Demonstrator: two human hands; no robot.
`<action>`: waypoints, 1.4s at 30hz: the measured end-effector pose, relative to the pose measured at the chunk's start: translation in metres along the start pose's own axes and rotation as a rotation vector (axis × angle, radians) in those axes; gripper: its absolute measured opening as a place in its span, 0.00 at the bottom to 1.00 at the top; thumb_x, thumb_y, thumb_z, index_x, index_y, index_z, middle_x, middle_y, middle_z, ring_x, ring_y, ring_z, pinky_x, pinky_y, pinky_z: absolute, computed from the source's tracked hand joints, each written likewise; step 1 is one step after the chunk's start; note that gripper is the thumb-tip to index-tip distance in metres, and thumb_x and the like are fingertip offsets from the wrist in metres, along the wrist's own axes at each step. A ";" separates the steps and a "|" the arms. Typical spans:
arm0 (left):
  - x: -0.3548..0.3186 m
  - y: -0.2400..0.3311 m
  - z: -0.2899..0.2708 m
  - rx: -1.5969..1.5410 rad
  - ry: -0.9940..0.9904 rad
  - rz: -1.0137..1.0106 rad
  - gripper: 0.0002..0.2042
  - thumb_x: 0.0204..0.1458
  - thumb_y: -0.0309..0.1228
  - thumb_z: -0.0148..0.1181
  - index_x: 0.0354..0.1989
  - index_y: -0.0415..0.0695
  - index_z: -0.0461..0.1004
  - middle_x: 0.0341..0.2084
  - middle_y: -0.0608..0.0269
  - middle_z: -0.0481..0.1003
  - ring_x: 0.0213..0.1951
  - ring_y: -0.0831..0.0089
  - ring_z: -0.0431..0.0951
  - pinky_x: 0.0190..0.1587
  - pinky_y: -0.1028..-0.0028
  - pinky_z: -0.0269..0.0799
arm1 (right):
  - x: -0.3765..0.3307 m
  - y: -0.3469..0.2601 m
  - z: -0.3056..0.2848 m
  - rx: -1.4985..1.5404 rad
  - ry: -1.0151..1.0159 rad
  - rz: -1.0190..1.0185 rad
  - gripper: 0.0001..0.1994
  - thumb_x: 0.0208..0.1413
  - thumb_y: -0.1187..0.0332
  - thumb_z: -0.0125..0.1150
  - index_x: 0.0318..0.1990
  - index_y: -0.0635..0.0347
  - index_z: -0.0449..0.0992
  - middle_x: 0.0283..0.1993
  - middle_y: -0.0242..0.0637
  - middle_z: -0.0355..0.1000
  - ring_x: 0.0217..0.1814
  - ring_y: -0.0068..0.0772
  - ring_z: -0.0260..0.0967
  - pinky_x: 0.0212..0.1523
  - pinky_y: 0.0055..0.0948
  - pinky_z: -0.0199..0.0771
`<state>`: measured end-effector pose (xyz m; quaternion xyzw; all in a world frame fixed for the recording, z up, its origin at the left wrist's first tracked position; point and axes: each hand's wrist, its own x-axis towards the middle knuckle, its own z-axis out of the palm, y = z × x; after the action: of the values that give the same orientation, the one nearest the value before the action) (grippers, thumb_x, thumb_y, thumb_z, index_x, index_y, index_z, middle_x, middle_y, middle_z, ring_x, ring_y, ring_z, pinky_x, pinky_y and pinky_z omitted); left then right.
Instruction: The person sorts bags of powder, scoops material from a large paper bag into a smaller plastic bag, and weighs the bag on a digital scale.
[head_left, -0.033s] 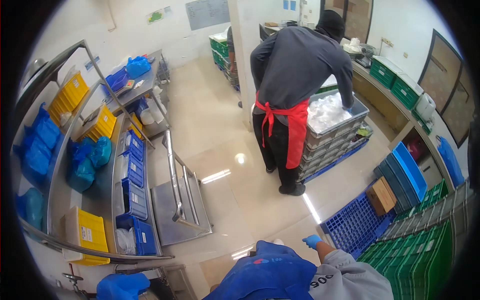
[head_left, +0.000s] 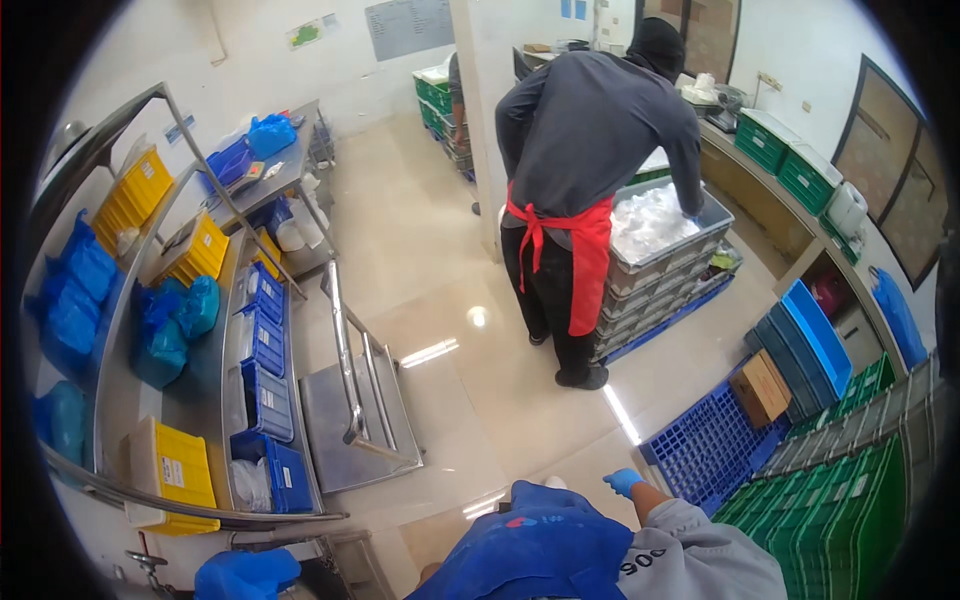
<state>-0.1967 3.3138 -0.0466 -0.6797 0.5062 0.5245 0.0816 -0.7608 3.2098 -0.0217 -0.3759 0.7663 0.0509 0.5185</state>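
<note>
My right hand (head_left: pixel 623 482), in a blue glove, hangs at the right of my blue apron (head_left: pixel 540 545). Its fingers point left and look loosely stretched, and nothing shows in them. A blue plastic pallet (head_left: pixel 700 450) on the floor is nearest to it. Of my left arm only a sliver of skin shows beside the apron; the left hand is out of sight. Ahead, a person (head_left: pixel 600 140) in a grey top and red apron bends over a stack of grey crates (head_left: pixel 650 290). One of that person's hands reaches into white plastic bags (head_left: pixel 655 222) in the top crate.
A steel trolley (head_left: pixel 350 435) stands to the left, before a rack (head_left: pixel 210 380) of yellow and blue bins. At the right are a cardboard box (head_left: pixel 760 388), blue crates (head_left: pixel 820 345) and stacked green crates (head_left: pixel 830 520). A pillar (head_left: pixel 480 130) rises beyond the person.
The whole view has shifted very slightly. The bending person's arm remains in the top crate, and my right hand hangs as before.
</note>
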 end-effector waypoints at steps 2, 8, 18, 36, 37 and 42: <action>0.025 0.018 -0.014 0.010 0.027 0.140 0.13 0.51 0.37 0.59 0.38 0.40 0.78 0.26 0.61 0.77 0.30 0.71 0.77 0.31 0.73 0.72 | 0.004 0.008 0.008 -0.013 0.029 -0.039 0.27 0.55 0.47 0.54 0.48 0.63 0.78 0.52 0.51 0.74 0.56 0.51 0.70 0.57 0.40 0.68; 0.069 0.093 -0.069 -0.616 0.064 -0.041 0.15 0.52 0.37 0.60 0.43 0.40 0.76 0.32 0.62 0.77 0.33 0.72 0.77 0.31 0.74 0.72 | -0.014 -0.036 0.038 -0.146 -0.063 -0.140 0.27 0.56 0.48 0.52 0.49 0.64 0.77 0.56 0.51 0.71 0.58 0.52 0.68 0.59 0.40 0.66; 0.034 0.070 -0.058 -0.243 0.071 -0.043 0.17 0.51 0.42 0.59 0.35 0.39 0.79 0.30 0.58 0.79 0.33 0.69 0.79 0.35 0.71 0.73 | -0.013 -0.062 0.016 -0.123 0.028 -0.200 0.26 0.56 0.49 0.52 0.51 0.63 0.76 0.56 0.50 0.71 0.59 0.51 0.67 0.60 0.39 0.66; -0.013 0.007 0.005 -0.571 0.165 -0.210 0.18 0.49 0.43 0.60 0.39 0.40 0.81 0.33 0.55 0.81 0.33 0.66 0.80 0.39 0.69 0.74 | 0.029 -0.098 0.060 -0.116 -0.232 -0.201 0.22 0.56 0.54 0.57 0.46 0.66 0.76 0.43 0.44 0.77 0.39 0.37 0.76 0.37 0.33 0.73; -0.009 0.015 0.001 -0.600 0.184 -0.178 0.19 0.49 0.44 0.60 0.39 0.40 0.81 0.34 0.55 0.81 0.34 0.66 0.80 0.40 0.69 0.74 | 0.042 -0.096 0.062 -0.159 -0.244 -0.232 0.21 0.57 0.55 0.57 0.48 0.64 0.75 0.45 0.42 0.76 0.40 0.36 0.75 0.34 0.32 0.73; -0.008 0.010 0.005 -0.577 0.212 -0.181 0.20 0.48 0.45 0.60 0.40 0.41 0.81 0.35 0.53 0.81 0.37 0.65 0.80 0.44 0.68 0.73 | 0.036 -0.116 0.080 -0.051 -0.302 -0.321 0.20 0.54 0.57 0.59 0.47 0.65 0.76 0.42 0.41 0.76 0.39 0.37 0.76 0.34 0.34 0.73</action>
<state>-0.2074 3.3170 -0.0378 -0.7680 0.2798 0.5632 -0.1216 -0.6336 3.1454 -0.0523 -0.4943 0.6089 0.0428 0.6190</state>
